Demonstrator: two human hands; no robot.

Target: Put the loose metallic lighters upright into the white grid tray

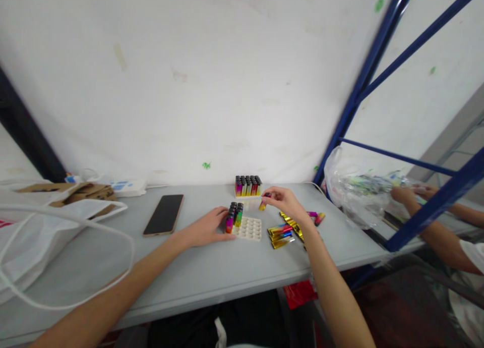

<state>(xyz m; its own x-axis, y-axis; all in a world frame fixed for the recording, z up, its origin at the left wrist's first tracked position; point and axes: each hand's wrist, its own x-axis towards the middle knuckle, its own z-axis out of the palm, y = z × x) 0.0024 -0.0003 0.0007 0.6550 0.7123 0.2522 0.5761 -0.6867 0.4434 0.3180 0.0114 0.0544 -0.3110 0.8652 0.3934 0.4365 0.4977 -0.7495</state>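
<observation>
My right hand [285,203] pinches a lighter [262,205] with a dark top and a shiny yellow-red body, tilted above the table. My left hand [207,228] rests at the left side of a white tray [249,229] with round holes, its thumb near the front corner and its fingers behind, steadying the tray. Several colourful lighters [234,216] with black tops stand upright in the tray's left part; the holes on the right show bare. To the right of the tray lie several loose shiny lighters [280,235], partly hidden by my right forearm.
A full block of upright lighters [248,185] stands by the wall. A phone [165,215] lies left of my left hand. White bags [38,237] and cardboard [86,192] fill the left end. Beyond the blue frame [357,98], another person's hands [406,195] are near a plastic bag [348,191].
</observation>
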